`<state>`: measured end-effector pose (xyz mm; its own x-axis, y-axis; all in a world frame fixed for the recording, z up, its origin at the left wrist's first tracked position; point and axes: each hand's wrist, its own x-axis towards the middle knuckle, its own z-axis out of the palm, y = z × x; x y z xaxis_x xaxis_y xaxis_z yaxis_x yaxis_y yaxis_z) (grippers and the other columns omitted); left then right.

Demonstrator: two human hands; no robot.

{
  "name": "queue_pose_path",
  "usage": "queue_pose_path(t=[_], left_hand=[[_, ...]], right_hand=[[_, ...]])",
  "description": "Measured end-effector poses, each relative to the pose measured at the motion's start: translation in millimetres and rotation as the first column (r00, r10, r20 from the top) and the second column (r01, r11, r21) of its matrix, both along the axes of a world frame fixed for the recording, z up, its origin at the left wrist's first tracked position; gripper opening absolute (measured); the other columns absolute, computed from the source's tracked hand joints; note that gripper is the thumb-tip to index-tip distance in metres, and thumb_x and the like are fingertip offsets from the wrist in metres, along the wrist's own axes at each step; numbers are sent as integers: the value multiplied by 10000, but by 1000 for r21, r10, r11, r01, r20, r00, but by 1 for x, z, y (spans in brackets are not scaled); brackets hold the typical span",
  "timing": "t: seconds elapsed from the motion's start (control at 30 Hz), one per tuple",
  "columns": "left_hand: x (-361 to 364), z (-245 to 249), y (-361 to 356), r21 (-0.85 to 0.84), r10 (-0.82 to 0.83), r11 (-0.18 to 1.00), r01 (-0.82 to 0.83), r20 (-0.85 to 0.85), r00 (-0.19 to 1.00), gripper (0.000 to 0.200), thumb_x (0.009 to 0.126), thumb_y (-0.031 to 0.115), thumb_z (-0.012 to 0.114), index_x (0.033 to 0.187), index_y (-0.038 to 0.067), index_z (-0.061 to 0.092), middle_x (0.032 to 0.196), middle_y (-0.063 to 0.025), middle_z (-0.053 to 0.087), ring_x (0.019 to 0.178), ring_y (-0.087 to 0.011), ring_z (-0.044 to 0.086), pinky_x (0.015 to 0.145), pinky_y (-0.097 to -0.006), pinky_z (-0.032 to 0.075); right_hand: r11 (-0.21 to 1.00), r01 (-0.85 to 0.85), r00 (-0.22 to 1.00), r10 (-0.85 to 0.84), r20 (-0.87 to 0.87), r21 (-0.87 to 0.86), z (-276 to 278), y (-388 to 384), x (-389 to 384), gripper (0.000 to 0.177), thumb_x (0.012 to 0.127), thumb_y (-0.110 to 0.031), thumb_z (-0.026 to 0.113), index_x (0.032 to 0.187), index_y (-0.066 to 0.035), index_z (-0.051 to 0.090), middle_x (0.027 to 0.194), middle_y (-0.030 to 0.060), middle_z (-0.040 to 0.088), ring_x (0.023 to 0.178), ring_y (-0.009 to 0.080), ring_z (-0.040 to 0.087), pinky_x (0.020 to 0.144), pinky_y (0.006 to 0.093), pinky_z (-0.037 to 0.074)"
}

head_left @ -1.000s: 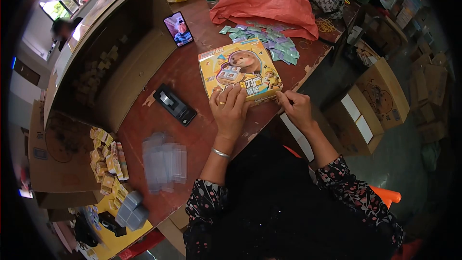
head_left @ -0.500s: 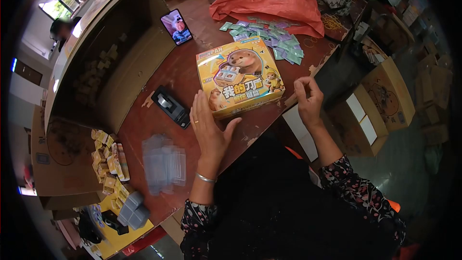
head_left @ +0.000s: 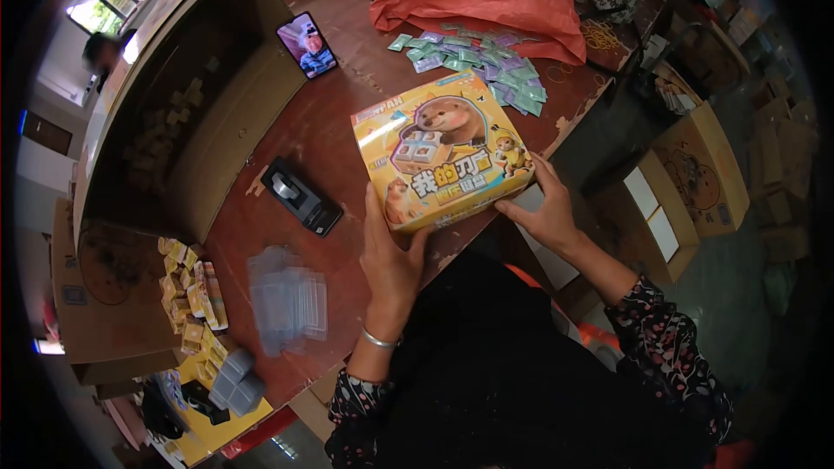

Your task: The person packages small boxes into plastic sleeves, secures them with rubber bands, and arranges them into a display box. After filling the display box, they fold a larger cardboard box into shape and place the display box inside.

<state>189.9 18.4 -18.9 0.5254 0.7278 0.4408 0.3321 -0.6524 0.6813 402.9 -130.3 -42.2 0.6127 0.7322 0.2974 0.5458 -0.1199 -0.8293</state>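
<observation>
**Both hands on the near corners of the box**

Head view: a flat yellow cardboard box (head_left: 443, 161), printed with a brown cartoon animal and small figures, lay at the near edge of the reddish-brown wooden counter (head_left: 321, 130), directly in front of the person. Its longer side ran across the body from left to right, with the right end swung a little away. Its near edge appeared to reach out past the counter's rim. Whether the box rested flat or was raised slightly could not be told.

The left hand (head_left: 391, 252) met the box from below and to the left, and its fingers (head_left: 375, 208) were pressed up along the near-left corner, clamped on the cardboard. The right hand (head_left: 543, 208) came in from the right, and its fingers (head_left: 540, 175) were closed on the near-right corner. The box therefore lay between the two hands and just beyond them, each hand about equally close to its own corner.

A black tape dispenser (head_left: 300, 195) sat on the counter to the left of the box, apart from it. A scatter of small green and purple sachets (head_left: 486, 65) lay beyond the box, with a crumpled orange-red plastic sheet (head_left: 486, 0) behind them. A stack of clear plastic sleeves (head_left: 287, 300) lay near the left forearm.
</observation>
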Motion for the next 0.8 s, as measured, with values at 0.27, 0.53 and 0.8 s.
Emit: queue_pose_path(t=[0.27,0.53,0.8], left_hand=[[-28,25,-22,-42,-108,994,100,-238,965,1125,633,328,962,1559,101,364,1439,-218,442,1340,-422,460,1065,-513,455],[21,46,-7,256,-189,881,399,-582,791,1121,666,513,877,1562,76,364,1635,-185,325,1539,-366,255,1182,-631,214],[38,12,-18,367,-77,865,342,-576,814,1041,716,482,841,1525,0,398,1609,-229,348,1520,-378,297,1176,-619,249]], right_hand=[[968,-156,840,25,-543,-196,-69,-74,12,639,814,-244,890,1316,-1,577,1116,92,702,1054,136,646,886,331,523],[968,-245,547,190,-815,62,-78,-18,-37,252,932,-168,776,1094,13,707,907,57,738,800,105,683,723,262,559],[972,-181,603,232,-763,152,-100,-8,-39,149,967,-132,722,978,11,759,843,62,740,736,105,688,675,251,562]])
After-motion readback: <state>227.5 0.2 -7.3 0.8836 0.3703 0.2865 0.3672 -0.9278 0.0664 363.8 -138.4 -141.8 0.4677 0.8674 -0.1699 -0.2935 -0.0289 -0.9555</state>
